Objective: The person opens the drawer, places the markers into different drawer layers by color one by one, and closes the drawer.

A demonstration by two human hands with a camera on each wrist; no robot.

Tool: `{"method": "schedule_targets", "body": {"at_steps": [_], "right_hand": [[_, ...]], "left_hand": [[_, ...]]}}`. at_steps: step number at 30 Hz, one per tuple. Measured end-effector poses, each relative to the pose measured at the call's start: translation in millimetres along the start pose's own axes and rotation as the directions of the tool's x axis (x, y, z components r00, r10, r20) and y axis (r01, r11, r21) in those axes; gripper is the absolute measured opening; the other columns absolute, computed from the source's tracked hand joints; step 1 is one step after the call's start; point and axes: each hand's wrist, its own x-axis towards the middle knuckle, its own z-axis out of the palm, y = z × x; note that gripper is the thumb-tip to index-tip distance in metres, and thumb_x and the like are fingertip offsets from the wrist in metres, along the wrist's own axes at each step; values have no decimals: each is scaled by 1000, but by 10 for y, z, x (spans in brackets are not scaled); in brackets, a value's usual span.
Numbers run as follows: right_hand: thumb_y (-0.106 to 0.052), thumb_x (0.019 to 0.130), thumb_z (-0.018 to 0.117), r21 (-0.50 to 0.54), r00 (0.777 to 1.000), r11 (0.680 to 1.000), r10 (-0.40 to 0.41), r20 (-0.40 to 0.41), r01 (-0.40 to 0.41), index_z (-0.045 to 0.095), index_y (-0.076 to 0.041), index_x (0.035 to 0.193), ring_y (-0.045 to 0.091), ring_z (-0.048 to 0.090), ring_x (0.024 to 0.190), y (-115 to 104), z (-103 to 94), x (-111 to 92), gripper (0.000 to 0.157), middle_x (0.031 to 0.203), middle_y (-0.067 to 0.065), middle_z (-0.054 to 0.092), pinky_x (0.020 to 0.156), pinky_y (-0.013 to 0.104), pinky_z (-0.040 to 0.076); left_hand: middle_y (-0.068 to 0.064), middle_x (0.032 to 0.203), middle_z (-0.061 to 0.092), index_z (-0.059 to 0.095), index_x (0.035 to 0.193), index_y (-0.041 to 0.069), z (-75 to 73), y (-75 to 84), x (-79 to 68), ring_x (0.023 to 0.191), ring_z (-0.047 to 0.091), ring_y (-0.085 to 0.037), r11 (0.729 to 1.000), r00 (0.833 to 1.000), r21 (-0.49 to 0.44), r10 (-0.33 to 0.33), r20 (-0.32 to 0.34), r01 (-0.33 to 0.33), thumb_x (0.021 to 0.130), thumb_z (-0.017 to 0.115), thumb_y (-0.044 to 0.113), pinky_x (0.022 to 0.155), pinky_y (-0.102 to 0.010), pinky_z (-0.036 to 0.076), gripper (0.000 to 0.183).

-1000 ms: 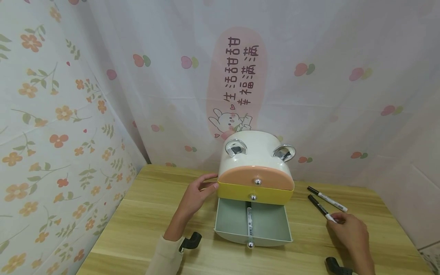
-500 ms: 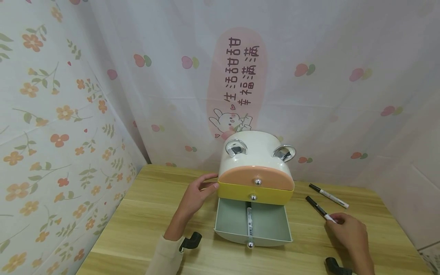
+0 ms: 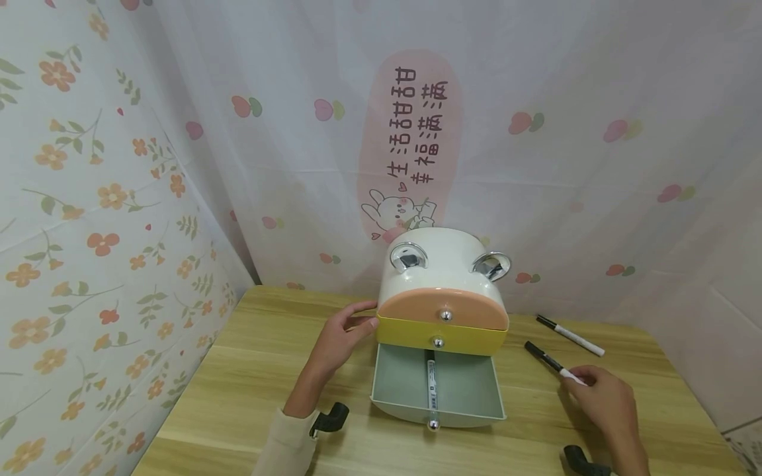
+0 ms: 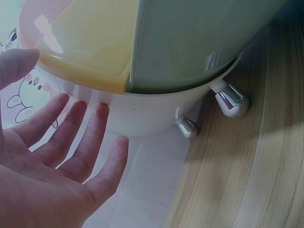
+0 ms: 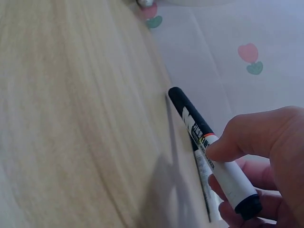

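Observation:
My right hand (image 3: 604, 400) pinches a black-capped white marker (image 3: 553, 363) between thumb and fingers, its cap pointing left toward the drawer box. In the right wrist view this marker (image 5: 209, 147) is tilted over the wooden tabletop. My left hand (image 3: 336, 344) rests its fingertips on the left side of a small drawer box (image 3: 440, 258) with a white shell and frog-like silver eyes. Seen from the left wrist, the fingers (image 4: 99, 133) are spread along the shell. The bottom green drawer (image 3: 470, 383) is pulled out, with one marker (image 3: 432, 380) lying lengthwise inside.
Another marker (image 3: 571, 335) lies on the table right of the box. Closed orange and yellow drawers (image 3: 411, 334) with silver knobs sit above the green one. A printed curtain (image 3: 571, 218) hangs behind the wooden table (image 3: 250, 370), and a floral cloth (image 3: 107, 264) stands at the left.
The marker in my right hand has shifted slightly left, and its cap end has moved away from the other marker on the table. My left hand and the drawers stay in place.

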Motion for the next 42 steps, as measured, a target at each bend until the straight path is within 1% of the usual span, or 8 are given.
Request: {"method": "schedule_targets", "body": {"at_steps": [6,15,21,25,29,33,38,42], "right_hand": [[-40,87,72,21,1000,1000,2,9,-3,73,-10,101,18,60,76,-54,-61,-4,33,93,7,72,59,29,41],[-40,90,68,3,1000,1000,-6,9,6,73,-8,106,30,63,85,-153,-137,-14,36,99,14,72,64,37,43],[-37,90,68,-2,1000,1000,-20,-16,20,73,-9,106,21,56,70,-210,-179,-16,32,92,11,71,57,32,38],[-37,91,67,-3,999,999,-34,-10,34,73,-8,107,19,49,64,-248,-214,-22,34,88,9,70,53,30,35],[-38,91,67,3,999,999,-48,-3,48,73,-8,107,18,52,66,-283,-252,-34,35,89,9,70,53,30,37],[-33,89,69,4,996,997,-78,-31,78,73,-9,105,15,54,67,-327,-279,-53,29,90,9,71,53,29,38],[-29,87,71,2,990,993,-120,-69,120,74,-12,103,11,53,66,-406,-330,-77,24,92,8,71,53,27,39],[-30,87,71,-12,989,991,-133,-71,132,74,-11,103,13,53,67,-479,-379,-92,25,92,9,71,52,28,38]], "left_hand": [[-5,134,57,59,133,14,-10,9,-2,119,59,-24,1000,1000,10,7,2,-7,97,64,27,97,-48,49,39],[-5,134,57,59,133,13,-10,11,0,119,59,-25,1000,1000,2,13,2,-13,97,64,26,97,-50,48,39],[-4,134,57,60,133,14,-3,8,0,119,59,-23,1000,1000,9,8,-4,-8,97,64,26,95,-46,50,38],[-4,134,57,59,133,13,-1,11,-1,119,59,-24,1000,1000,3,13,-5,-13,97,64,26,96,-48,50,38],[-4,134,57,59,133,13,-5,16,-3,119,58,-24,1000,1000,-4,11,0,-11,97,64,26,97,-48,49,39],[-4,134,58,60,133,14,-11,14,-3,120,58,-25,1000,1000,-3,4,2,-4,97,64,27,96,-44,50,39],[-7,133,58,59,133,13,-4,-2,0,121,56,-31,1000,1000,-28,14,0,-14,96,65,24,98,-50,48,38],[-8,134,57,59,133,12,-6,-7,0,122,55,-34,999,1000,-35,16,6,-16,97,64,23,98,-54,46,39]]}}
